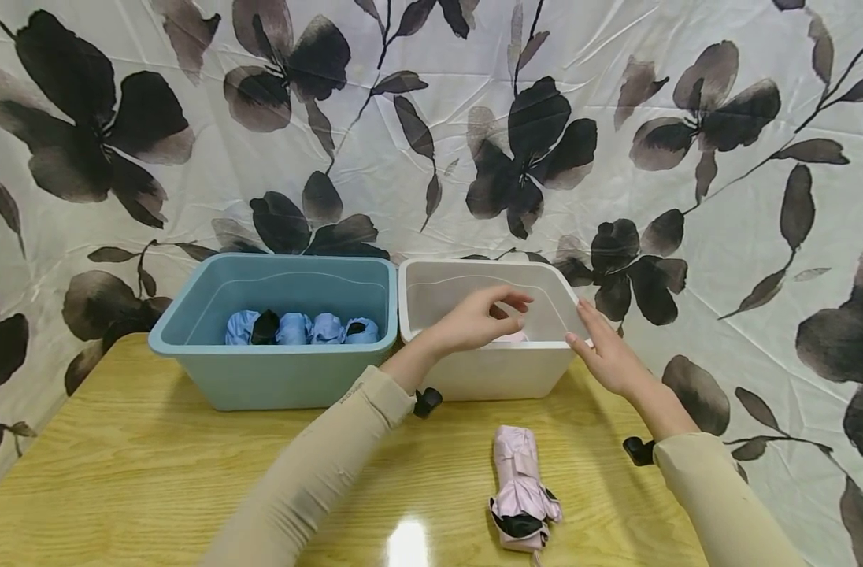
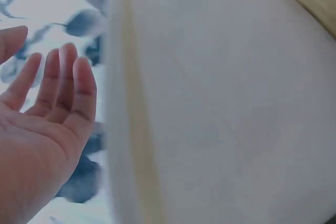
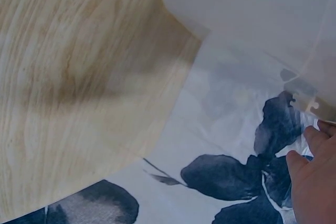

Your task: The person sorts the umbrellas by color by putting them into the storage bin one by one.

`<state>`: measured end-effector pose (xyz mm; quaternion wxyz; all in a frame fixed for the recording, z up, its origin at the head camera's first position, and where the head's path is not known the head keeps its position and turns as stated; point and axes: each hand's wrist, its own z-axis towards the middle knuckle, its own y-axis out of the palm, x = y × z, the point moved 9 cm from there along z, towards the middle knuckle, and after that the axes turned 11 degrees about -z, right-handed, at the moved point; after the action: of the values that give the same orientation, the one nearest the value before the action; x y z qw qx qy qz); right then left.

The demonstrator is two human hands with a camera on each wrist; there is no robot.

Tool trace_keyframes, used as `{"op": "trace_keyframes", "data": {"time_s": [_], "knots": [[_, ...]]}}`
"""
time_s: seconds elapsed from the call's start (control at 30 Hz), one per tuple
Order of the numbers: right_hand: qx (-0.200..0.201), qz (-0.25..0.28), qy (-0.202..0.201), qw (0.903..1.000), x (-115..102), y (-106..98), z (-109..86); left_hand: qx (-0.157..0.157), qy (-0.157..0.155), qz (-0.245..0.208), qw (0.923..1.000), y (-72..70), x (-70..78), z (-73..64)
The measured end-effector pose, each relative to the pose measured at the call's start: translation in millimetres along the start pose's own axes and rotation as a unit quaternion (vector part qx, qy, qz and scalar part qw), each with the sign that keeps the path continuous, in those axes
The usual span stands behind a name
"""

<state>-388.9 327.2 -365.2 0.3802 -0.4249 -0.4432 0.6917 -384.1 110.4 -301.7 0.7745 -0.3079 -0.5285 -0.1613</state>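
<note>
Over the white bin (image 1: 491,375), my left hand (image 1: 474,319) hovers with its fingers loosely bent and nothing in them. In the left wrist view its palm (image 2: 37,140) shows bare beside the bin's pale wall. My right hand (image 1: 612,358) rests its fingertips on the bin's right rim, fingers nearly straight. Inside the white bin lies something pink (image 1: 513,336), mostly hidden by the front wall and my left hand. A folded pink umbrella (image 1: 520,480) with a black end lies on the table in front of the bin.
Left of the white bin, close against it, stands a blue bin (image 1: 283,379) with several rolled blue umbrellas (image 1: 294,329) inside. Both bins stand at the back of the wooden table (image 1: 155,472). A flower-patterned cloth (image 1: 417,197) hangs right behind them.
</note>
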Motion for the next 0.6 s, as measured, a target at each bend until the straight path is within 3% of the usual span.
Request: {"op": "trace_keyframes", "data": {"time_s": [0.13, 0.27, 0.4, 0.6], "knots": [[0.004, 0.001, -0.002, 1.0, -1, -1, 0.1, 0.023, 0.032, -0.022, 0.999, 3.7, 15.0, -24.2], [0.011, 0.006, -0.009, 0.9999, -4, -2, -0.3, 0.05, 0.069, -0.035, 0.9958, 11.6, 18.8, -52.7], [0.011, 0.008, -0.011, 0.9999, -4, -1, -1.5, 0.065, 0.083, -0.033, 0.9938, 24.6, 9.8, -76.9], [0.005, 0.004, -0.006, 1.0, -1, 0, -0.8, 0.055, 0.057, -0.012, 0.9968, 47.7, -16.2, -98.3]]}}
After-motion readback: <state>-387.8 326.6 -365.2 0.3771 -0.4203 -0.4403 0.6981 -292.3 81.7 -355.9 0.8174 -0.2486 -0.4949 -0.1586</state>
